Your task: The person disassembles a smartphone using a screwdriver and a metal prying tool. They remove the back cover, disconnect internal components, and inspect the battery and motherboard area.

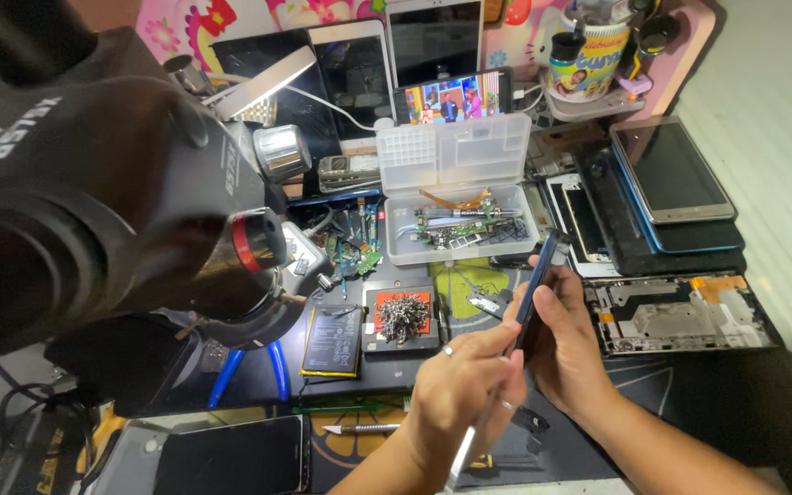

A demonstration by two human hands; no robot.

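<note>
Two bare hands worked at about six o'clock of the bench, below a crowded repair mat. At nine o'clock a large black microscope head (112,192) filled the left side, with blue-handled pliers (249,367) below it at seven o'clock and a dark phone (231,456) lying flat at the lower edge. Toward the centre lay a flat black battery (332,341), and just beside it at its three o'clock a small tray of tangled metal wool (402,317). A craft knife (359,428) lay at six o'clock, near the left wrist. The left hand (456,390) was closed around a thin metal tool (469,440), its tip hidden behind the fingers. The right hand (566,344) was curled around a blue phone (535,284), held edge-on and nearly upright between thumb and fingers, the two hands touching. At twelve o'clock an open clear plastic box (460,197) held circuit boards. At two o'clock a stack of tablets (676,183) rested, and at three o'clock an opened device frame (680,316) lay flat.
</note>
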